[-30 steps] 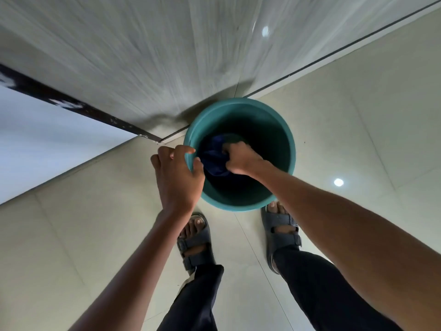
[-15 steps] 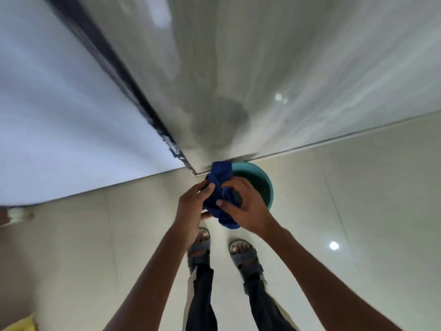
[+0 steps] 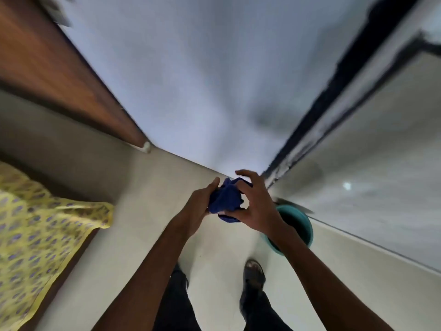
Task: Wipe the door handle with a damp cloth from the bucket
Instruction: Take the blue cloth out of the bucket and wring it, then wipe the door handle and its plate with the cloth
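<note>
Blue cloth (image 3: 226,199): soft, crumpled into a loose bunch with folds and a ragged upper edge; held up between both hands, above the floor and left of the bucket.
Left hand (image 3: 199,206): closed round the left side of the cloth, thumb up along its top edge, fingers hidden under the fabric.
Right hand (image 3: 256,206): half open; thumb and lower fingers pinching the cloth's lower right part, upper fingers spread and lifted off it.
Bucket (image 3: 306,226): teal, smooth plastic, round rim, dark inside; standing on the floor against the grey panel, partly hidden behind the right forearm; contents not discernible.
Floor (image 3: 148,211): pale, glossy tiles, thin joint lines, faint reflections.
Wall (image 3: 202,80): flat, matt, pale grey-blue, blurred by motion.
Grey panel (image 3: 381,175): polished, faintly streaked like stone or laminate, edged by a dark strip; bright round light reflection on it.
Wooden surface (image 3: 52,68): brown, grained, long straight edge, possibly a door or frame; cannot tell which, and no handle discernible.
Yellow fabric (image 3: 35,235): thin, printed with small repeated blue-and-olive motifs, plain yellow border, draped over a dark edge at the left.
Trousers (image 3: 174,306): dark, plain.
Sandal (image 3: 254,273): dark, blurred, on the right foot.
Writing or brands: nothing legible anywhere.
</note>
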